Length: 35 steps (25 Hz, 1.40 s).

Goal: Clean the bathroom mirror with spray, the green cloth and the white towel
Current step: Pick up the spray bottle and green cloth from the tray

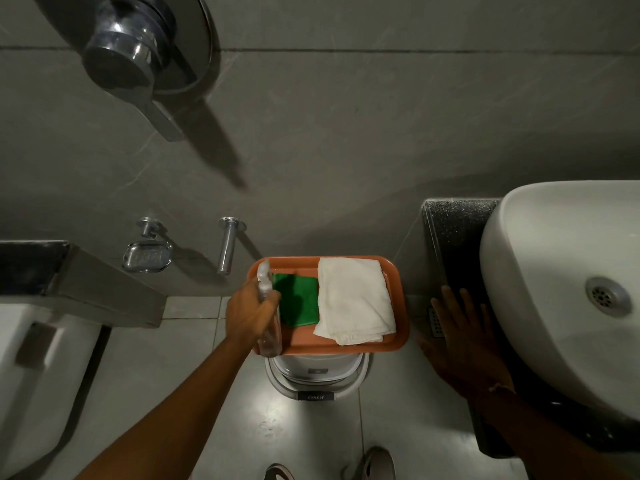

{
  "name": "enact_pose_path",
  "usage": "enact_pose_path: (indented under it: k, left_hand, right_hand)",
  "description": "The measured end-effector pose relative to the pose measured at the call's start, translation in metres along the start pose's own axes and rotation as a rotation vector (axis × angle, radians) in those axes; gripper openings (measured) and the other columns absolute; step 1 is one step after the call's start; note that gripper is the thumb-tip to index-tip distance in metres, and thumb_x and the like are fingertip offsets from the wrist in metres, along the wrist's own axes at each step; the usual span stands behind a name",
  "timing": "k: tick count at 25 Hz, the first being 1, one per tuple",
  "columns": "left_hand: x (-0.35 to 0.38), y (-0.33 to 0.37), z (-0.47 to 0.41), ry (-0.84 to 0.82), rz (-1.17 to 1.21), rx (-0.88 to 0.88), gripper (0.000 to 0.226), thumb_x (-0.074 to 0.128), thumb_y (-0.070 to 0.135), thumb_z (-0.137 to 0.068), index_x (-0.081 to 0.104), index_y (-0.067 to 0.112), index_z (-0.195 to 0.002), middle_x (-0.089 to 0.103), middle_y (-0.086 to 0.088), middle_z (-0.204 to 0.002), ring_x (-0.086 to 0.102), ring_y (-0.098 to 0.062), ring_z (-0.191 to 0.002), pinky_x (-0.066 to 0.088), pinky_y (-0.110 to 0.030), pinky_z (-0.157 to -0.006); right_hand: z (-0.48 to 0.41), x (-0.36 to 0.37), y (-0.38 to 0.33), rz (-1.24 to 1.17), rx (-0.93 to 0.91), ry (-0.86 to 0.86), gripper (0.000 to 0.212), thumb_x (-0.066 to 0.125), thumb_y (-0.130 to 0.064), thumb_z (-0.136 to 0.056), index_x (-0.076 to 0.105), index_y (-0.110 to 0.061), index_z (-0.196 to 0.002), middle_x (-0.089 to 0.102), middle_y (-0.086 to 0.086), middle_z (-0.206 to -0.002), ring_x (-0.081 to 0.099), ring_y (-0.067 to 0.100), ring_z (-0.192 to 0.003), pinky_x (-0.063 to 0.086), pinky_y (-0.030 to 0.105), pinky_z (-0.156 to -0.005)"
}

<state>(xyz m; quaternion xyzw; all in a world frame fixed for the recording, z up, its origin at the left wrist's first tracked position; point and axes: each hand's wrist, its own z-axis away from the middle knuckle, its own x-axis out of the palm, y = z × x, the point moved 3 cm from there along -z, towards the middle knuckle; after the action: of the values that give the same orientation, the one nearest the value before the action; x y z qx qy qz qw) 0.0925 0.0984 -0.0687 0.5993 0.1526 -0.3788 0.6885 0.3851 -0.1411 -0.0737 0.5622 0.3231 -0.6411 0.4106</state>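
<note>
My left hand [247, 315] grasps the spray bottle [268, 311]; right hand [460, 336] released; green cloth [299, 301], white towel [353, 299] untouched: barely begun.

Domestic bathroom: grey tiled wall [346, 116] with chrome shower mixer [138, 60], soap dish [147, 259], white washbasin [561, 289] on dark counter [453, 237], toilet cistern [31, 358].

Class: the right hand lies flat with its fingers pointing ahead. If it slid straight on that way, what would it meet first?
Probably the dark speckled counter edge beside the white basin; the right hand seems nearly on it already, though depth is unclear.
</note>
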Motion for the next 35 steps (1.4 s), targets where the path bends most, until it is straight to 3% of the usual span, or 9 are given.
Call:
enact_pose_path:
  k: [4,14,20,23,25,27,29,31,35]
  left_hand:
    - [-0.003,-0.01,0.013,0.067,-0.008,0.04,0.045,0.064,0.032,-0.09,0.058,0.006,-0.126,0.068,-0.011,-0.115,0.066,-0.028,-0.102,0.054,-0.038,-0.085]
    - [0.001,-0.042,0.034,0.125,0.022,0.013,0.031,0.063,0.032,-0.091,0.066,0.009,-0.111,0.073,-0.015,-0.105,0.069,-0.031,-0.098,0.047,-0.031,-0.076]
    - [0.002,-0.036,0.065,0.171,0.13,-0.143,0.056,0.07,0.035,-0.086,0.051,0.013,-0.134,0.058,0.002,-0.114,0.056,-0.018,-0.101,0.047,-0.035,-0.081]
    - [0.021,-0.028,0.109,0.315,0.146,-0.249,0.034,0.072,0.014,-0.082,0.053,0.012,-0.11,0.059,-0.005,-0.108,0.06,-0.031,-0.1,0.051,-0.04,-0.078]
    - [0.049,-0.007,0.126,0.173,0.23,-0.216,0.029,0.065,0.005,-0.083,0.052,0.02,-0.105,0.062,-0.003,-0.104,0.062,-0.027,-0.098,0.048,-0.031,-0.075]
    - [0.067,0.017,0.111,0.077,0.272,-0.082,0.036,0.058,0.004,-0.087,0.049,0.027,-0.113,0.06,0.009,-0.105,0.062,-0.015,-0.098,0.047,-0.021,-0.076]
    - [0.074,0.033,0.072,0.067,0.276,-0.035,0.04,0.055,0.005,-0.091,0.049,0.018,-0.128,0.054,0.014,-0.105,0.058,-0.009,-0.096,0.049,-0.02,-0.082]
    - [0.077,0.033,0.027,0.068,0.2,-0.083,0.047,0.056,0.003,-0.089,0.045,0.004,-0.135,0.057,-0.001,-0.119,0.058,-0.023,-0.108,0.05,-0.037,-0.099]
    - [0.094,0.006,-0.029,-0.043,-0.037,-0.24,0.085,0.063,0.012,-0.086,0.013,0.005,-0.155,0.031,-0.021,-0.156,0.034,-0.037,-0.145,0.032,-0.051,-0.119]
  right_hand:
    - [0.0,0.001,0.0,0.006,0.005,-0.005,0.091,0.006,-0.077,-0.086,0.033,-0.02,-0.151,0.014,0.007,-0.165,0.005,0.029,-0.152,0.002,0.048,-0.122]
    - [0.001,0.001,0.001,-0.014,-0.025,0.045,0.091,0.007,-0.076,-0.087,0.038,-0.017,-0.149,0.019,0.009,-0.164,0.01,0.031,-0.151,0.008,0.05,-0.12]
    - [0.002,0.004,-0.001,-0.005,-0.024,0.06,0.087,0.007,-0.072,-0.089,0.04,-0.015,-0.147,0.02,0.013,-0.163,0.013,0.036,-0.15,0.004,0.053,-0.121]
    - [-0.002,-0.006,-0.044,-0.08,-0.101,0.157,0.071,0.029,-0.057,-0.094,0.036,-0.012,-0.148,0.029,0.02,-0.158,0.018,0.041,-0.148,0.004,0.056,-0.121]
    - [-0.017,-0.002,-0.094,-0.285,-0.196,0.123,0.068,0.056,-0.044,-0.088,0.038,-0.014,-0.146,0.038,0.017,-0.154,0.029,0.038,-0.145,0.022,0.059,-0.119]
    - [-0.04,-0.001,-0.141,-0.533,-0.215,0.048,0.059,0.059,-0.036,-0.089,0.045,-0.015,-0.142,0.05,0.01,-0.147,0.044,0.031,-0.138,0.036,0.054,-0.114]
    - [-0.07,0.004,-0.172,-0.701,-0.16,-0.095,0.048,0.051,-0.028,-0.097,0.044,-0.018,-0.144,0.049,0.004,-0.149,0.043,0.024,-0.138,0.032,0.042,-0.118]
    - [-0.1,0.009,-0.191,-0.687,-0.162,-0.165,0.046,0.046,-0.021,-0.1,0.041,-0.021,-0.146,0.046,0.002,-0.151,0.042,0.023,-0.138,0.028,0.036,-0.117]
    - [-0.151,0.032,-0.211,-0.525,-0.26,-0.259,0.053,0.048,-0.02,-0.099,0.033,-0.022,-0.15,0.04,0.003,-0.156,0.037,0.029,-0.141,0.028,0.042,-0.119]
